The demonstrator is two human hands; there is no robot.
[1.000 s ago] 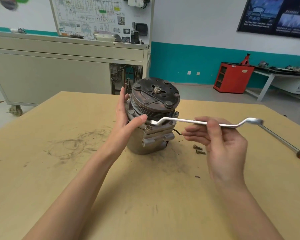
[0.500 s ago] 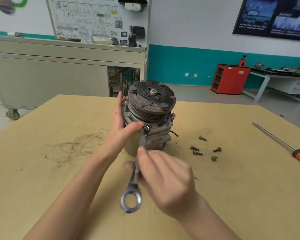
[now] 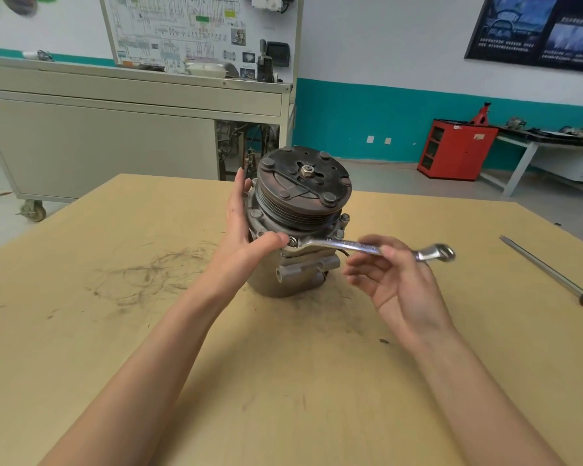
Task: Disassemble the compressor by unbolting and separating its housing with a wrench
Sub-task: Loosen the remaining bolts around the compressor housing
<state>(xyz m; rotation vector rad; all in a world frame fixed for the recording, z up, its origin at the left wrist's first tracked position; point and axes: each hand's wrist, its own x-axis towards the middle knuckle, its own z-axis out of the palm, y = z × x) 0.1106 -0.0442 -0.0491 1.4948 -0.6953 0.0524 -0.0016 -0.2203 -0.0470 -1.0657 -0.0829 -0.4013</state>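
The compressor [image 3: 297, 230] stands upright on the wooden table [image 3: 148, 331], its dark pulley disc on top. My left hand [image 3: 246, 237] wraps its left side, with the thumb pressed on the front flange beside a bolt. A silver ring wrench [image 3: 357, 246] sits on that front bolt and points right. My right hand [image 3: 394, 280] holds the wrench shaft from below with loosely curled fingers; the wrench's free end is blurred.
A long screwdriver [image 3: 552, 280] with an orange handle lies at the table's right edge. Behind the table stand a grey wheeled cabinet [image 3: 115, 136] with a wiring board, a red cabinet [image 3: 455, 149] and a workbench at the right wall.
The wrench has swung from pointing toward me back round to the right, still on the front bolt. My right hand moved with it and now covers the loose bolts on the table.
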